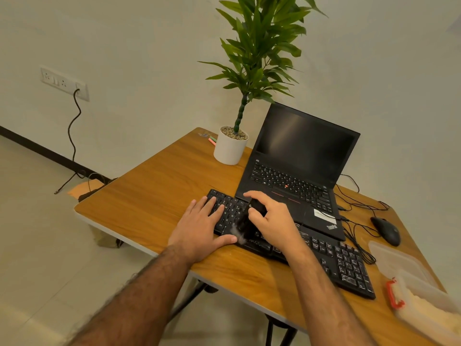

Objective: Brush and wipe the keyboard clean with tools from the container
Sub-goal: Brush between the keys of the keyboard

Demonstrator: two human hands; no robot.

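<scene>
**Head view: brushing the keyboard's left half, dust heading for the desk edge**

Your desk [154, 196] carries everything, and I'll place things by the keyboard [331, 255], which lies across its near side. Behind the keyboard sits the open laptop [299, 171], its front edge just beside the top row of keys; further back and left stands the plant [230, 148]. Right of the keyboard is the clear container [409, 283], lid off, with something red at its near rim, and the mouse [386, 231] lies behind that.

Your left hand [202, 226] lies flat and relaxed on the keyboard's left end, fingers straight, bracing it. Your right hand [269, 218] is curled round the dark brush [249, 221], bristles down on the keys beside your left thumb; they are blurred, so I judge a stroke is under way.

Risks from here: lift the left hand and the keyboard may skid under the brush. Sweep away from yourself and debris lands in the laptop's keys. A wide stroke could also snag the cables [359, 238] behind the keyboard's right end.
</scene>
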